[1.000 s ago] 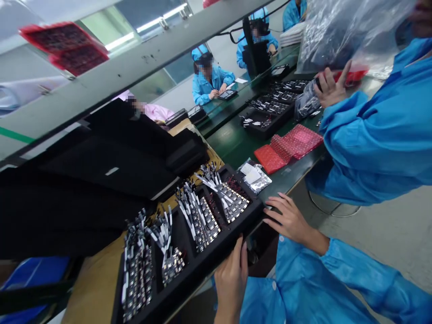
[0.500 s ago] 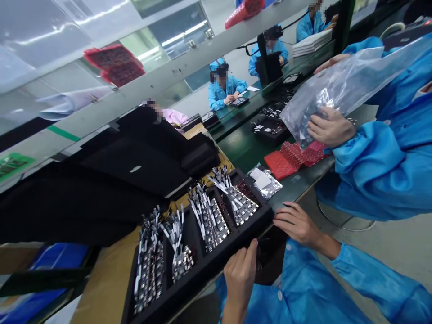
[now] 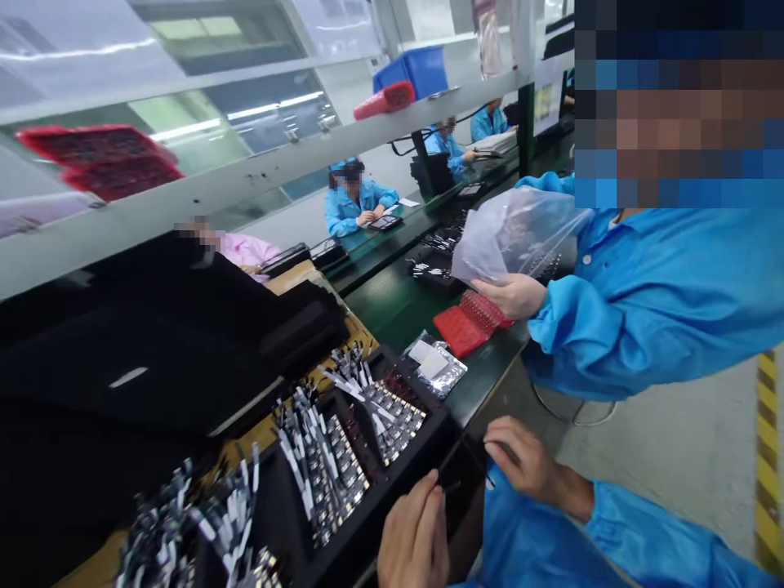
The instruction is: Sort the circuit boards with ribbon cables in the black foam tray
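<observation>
Factory bench, our hands at the near edge of a black tray.

Our left hand [image 3: 413, 535] rests fingers-together against the tray [image 3: 392, 490] rim at 6 o'clock; right hand [image 3: 520, 465], loosely curled at 4 o'clock, pinches a thin dark strip [image 3: 469, 445]. Green bench [image 3: 392, 306] runs toward 1 o'clock. A co-worker's hand [image 3: 514, 296] holds a clear bag [image 3: 514, 237] above red mats [image 3: 469, 322].

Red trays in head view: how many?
3, though stacks may hide more. One stack of red trays lies on the upper shelf at left, one rolled tray on the shelf near the blue bin, one on the green bench beside the co-worker's hand.
</observation>
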`<act>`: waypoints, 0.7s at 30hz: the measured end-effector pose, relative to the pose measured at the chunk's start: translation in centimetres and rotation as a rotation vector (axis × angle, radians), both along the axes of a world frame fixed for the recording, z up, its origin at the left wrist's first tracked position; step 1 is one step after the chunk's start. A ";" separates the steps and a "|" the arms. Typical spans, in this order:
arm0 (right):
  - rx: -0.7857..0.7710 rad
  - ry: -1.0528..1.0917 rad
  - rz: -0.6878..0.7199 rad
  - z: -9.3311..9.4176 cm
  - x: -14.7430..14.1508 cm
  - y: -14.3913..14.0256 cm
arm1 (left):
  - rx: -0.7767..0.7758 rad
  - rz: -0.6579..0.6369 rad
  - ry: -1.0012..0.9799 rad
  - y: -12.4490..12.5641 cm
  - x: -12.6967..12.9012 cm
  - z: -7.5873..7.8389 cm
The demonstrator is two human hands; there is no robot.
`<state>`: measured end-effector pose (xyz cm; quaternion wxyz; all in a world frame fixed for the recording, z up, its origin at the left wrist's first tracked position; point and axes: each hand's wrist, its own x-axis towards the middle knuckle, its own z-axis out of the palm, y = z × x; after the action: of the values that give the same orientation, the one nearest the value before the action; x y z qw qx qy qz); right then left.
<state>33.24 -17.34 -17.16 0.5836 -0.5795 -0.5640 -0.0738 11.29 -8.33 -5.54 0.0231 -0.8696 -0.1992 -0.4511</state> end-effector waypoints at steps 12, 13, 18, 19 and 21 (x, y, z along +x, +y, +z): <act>-0.343 0.085 0.225 -4.6 -8.3 1.7 | -0.190 -0.185 0.117 -0.1 0.3 -0.5; -0.361 0.109 0.216 -4.8 -8.4 1.0 | -0.210 -0.166 0.112 -0.5 0.1 -0.7; -0.438 0.221 0.108 -6.1 -8.1 -3.1 | -0.392 -0.120 0.213 -3.0 0.1 -2.8; -0.451 0.227 0.078 -6.3 -7.9 -3.7 | -0.430 -0.134 0.236 -3.4 0.3 -3.4; -0.470 0.224 0.004 -6.3 -7.4 -4.4 | -0.511 -0.185 0.254 -3.7 0.7 -4.6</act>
<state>25.81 -21.72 -23.51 0.4918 -0.7027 -0.4987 0.1248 11.98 -12.05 -10.12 -0.2131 -0.9112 -0.2217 -0.2741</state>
